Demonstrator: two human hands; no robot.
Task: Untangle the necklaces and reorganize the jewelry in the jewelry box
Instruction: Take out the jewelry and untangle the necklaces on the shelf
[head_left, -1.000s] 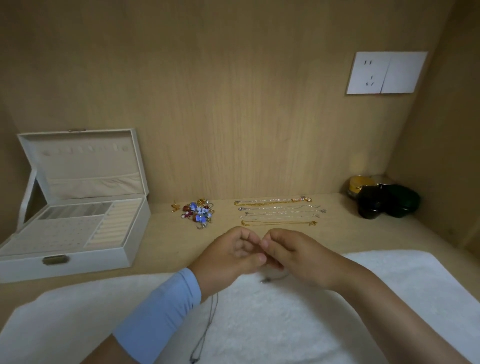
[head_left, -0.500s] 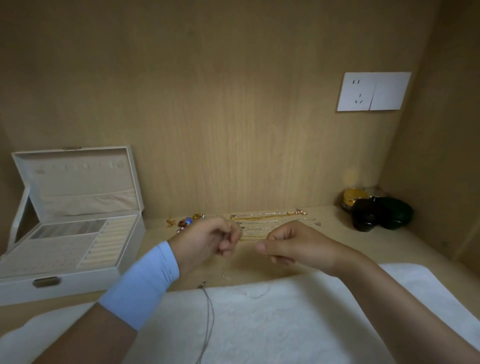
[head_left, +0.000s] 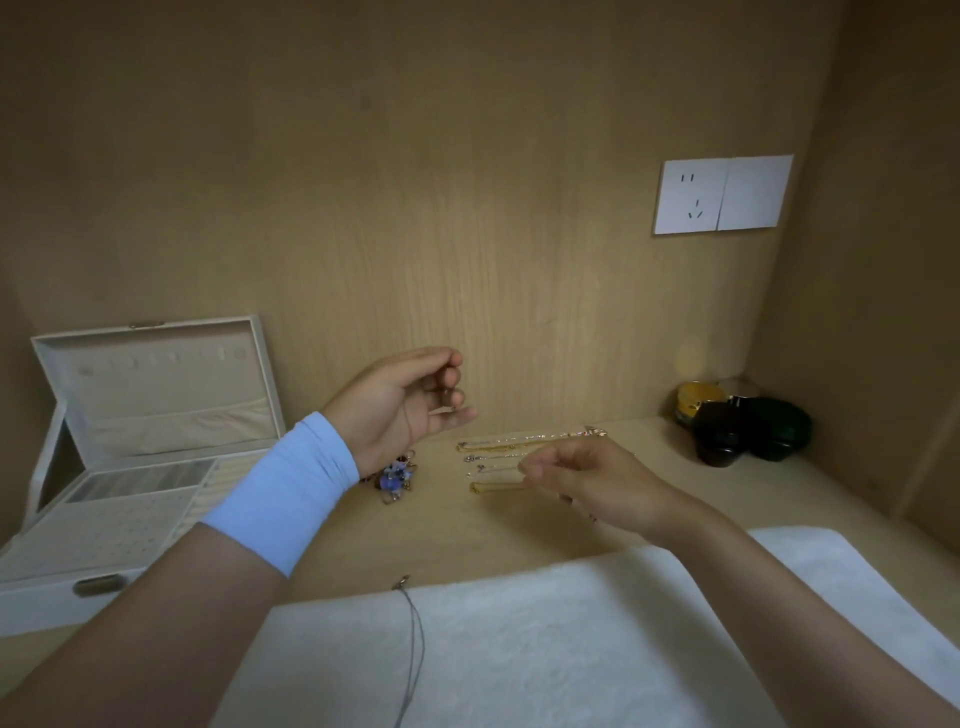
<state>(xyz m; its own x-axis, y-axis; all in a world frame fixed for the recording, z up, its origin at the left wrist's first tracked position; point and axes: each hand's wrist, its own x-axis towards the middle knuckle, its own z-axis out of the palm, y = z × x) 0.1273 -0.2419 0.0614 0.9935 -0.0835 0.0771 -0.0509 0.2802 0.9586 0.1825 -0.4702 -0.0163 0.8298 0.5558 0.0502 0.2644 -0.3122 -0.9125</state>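
- Trouble would come from pulling: if a fine chain runs between the two raised hands, drawing them further apart could tighten a knot or snap a link.
- A dropped end might land on the straightened necklaces (head_left: 519, 457) laid in a row on the table (head_left: 493, 535) and tangle afresh.
- The left hand (head_left: 410, 405) is held up with its fingers curled toward the thumb. The right hand (head_left: 587, 483) is lower, fingertips drawn into a pinch. I can't tell whether either holds anything.
- The jewelry box (head_left: 171, 384) stands open at far left, and a grey cord necklace (head_left: 418, 629) lies on the near towel (head_left: 571, 623).
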